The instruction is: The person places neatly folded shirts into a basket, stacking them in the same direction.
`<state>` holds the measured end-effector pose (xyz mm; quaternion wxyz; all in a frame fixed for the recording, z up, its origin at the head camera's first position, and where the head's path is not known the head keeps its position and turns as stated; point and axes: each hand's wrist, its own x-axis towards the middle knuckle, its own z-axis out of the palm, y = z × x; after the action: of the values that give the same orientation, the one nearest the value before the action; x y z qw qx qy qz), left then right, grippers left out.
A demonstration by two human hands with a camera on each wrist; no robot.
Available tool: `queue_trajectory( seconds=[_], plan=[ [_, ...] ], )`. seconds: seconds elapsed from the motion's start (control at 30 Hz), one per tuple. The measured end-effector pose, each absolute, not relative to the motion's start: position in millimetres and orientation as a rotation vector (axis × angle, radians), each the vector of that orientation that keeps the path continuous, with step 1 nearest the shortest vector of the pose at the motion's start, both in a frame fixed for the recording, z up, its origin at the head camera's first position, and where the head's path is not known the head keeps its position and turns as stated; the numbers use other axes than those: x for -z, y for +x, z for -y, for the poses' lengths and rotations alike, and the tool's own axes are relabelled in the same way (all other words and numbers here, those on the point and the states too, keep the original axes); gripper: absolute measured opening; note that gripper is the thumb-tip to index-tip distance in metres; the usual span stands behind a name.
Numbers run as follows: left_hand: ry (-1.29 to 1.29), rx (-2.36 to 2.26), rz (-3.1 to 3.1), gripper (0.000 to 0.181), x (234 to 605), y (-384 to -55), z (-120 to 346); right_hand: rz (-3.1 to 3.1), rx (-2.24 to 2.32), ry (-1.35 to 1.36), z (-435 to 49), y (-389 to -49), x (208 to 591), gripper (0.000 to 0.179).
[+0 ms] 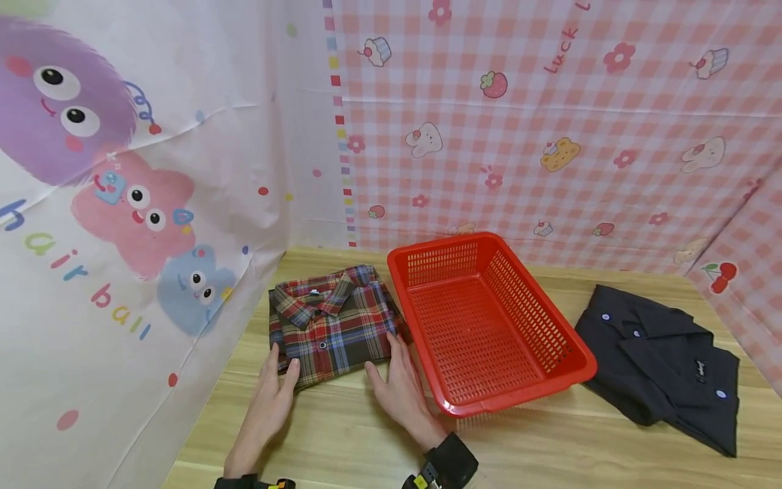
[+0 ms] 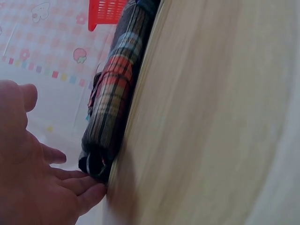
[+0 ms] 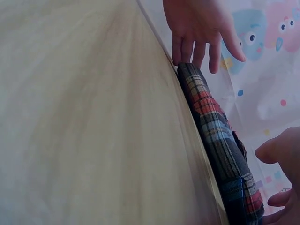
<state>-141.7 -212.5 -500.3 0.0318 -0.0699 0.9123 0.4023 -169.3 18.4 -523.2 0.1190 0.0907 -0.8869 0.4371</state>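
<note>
A folded plaid shirt in red, blue and dark tones lies flat on the table, its collar toward the back. At its left edge is my left hand, fingers extended; in the left wrist view the fingertips touch the end of the folded shirt. My right hand is at the shirt's right front corner, fingers stretched forward between the shirt and the basket. In the right wrist view its thumb stands apart from the shirt. Neither hand's fingers curl round the cloth.
Just right of the plaid shirt stands a red plastic basket with perforated sides. Beyond it, a folded dark shirt with light buttons lies on the wooden table. Printed cloth walls rise behind and at both sides.
</note>
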Motion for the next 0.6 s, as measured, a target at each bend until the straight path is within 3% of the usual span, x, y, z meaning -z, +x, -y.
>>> queue_trajectory(
  seconds=[0.6],
  plan=[
    [-0.207, -1.301, -2.780, 0.079, 500, -143, 201, 2.518, -1.533, 0.214, -24, -170, 519, 0.067]
  ],
)
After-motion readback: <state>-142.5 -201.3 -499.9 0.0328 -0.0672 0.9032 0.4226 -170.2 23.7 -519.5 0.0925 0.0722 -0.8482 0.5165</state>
